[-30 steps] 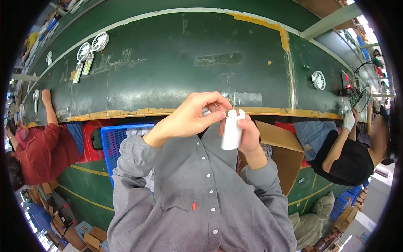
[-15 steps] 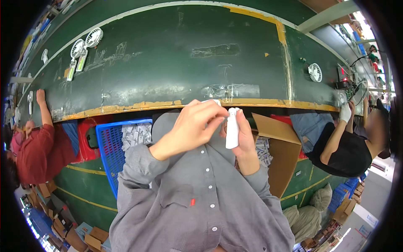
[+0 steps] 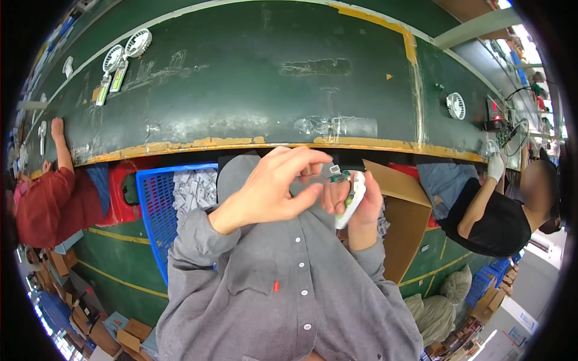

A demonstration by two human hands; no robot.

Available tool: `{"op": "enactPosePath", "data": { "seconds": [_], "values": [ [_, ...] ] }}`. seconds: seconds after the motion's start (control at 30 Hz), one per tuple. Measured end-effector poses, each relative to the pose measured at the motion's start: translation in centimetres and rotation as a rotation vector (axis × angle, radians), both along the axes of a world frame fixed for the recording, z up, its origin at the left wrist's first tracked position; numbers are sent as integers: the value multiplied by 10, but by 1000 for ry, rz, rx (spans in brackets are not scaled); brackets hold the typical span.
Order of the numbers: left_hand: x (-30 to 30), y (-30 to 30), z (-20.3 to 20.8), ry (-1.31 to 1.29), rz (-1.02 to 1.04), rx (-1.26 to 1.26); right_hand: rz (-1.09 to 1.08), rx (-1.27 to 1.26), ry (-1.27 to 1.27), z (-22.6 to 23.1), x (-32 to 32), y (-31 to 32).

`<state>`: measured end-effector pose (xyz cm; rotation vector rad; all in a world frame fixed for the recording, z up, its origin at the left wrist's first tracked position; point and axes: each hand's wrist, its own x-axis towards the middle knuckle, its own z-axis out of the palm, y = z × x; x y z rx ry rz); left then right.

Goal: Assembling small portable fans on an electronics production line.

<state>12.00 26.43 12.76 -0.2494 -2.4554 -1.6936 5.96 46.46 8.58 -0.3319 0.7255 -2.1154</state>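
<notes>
In front of my chest, my right hand (image 3: 368,201) is closed around a white fan handle (image 3: 354,201) with green showing along its side. A small green circuit board (image 3: 339,176) with a pale square part sticks out at the handle's upper end. Just left of it is my left hand (image 3: 277,183), its thumb and forefinger spread apart with the board close to their tips. No object shows between those left fingers. My right fingertips are partly hidden behind the handle.
The green workbench (image 3: 229,78) spans the front. Two white handheld fans (image 3: 117,60) lie at its far left, a round fan head (image 3: 456,106) at right. A blue basket (image 3: 153,210) of small white parts and a cardboard box (image 3: 406,222) flank me. Co-workers sit on both sides.
The handle has turned in my right hand, from its smooth white face to its green side, and the circuit board now shows. My left thumb and forefinger have spread wider apart.
</notes>
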Motion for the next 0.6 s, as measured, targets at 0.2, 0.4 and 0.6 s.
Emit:
{"op": "enactPosePath", "data": {
  "seconds": [0.2, 0.4, 0.6],
  "values": [
    [-12, 11, 3, 242, -108, -45, 131, 222, 225, 14, -17, 15],
    [-16, 27, -4, 354, -3, -147, -54, 447, 245, 21, -7, 21],
    [-14, 49, -13, 470, 182, -115, -243, 464, 362, 7, 8, 17]
  ]
}}
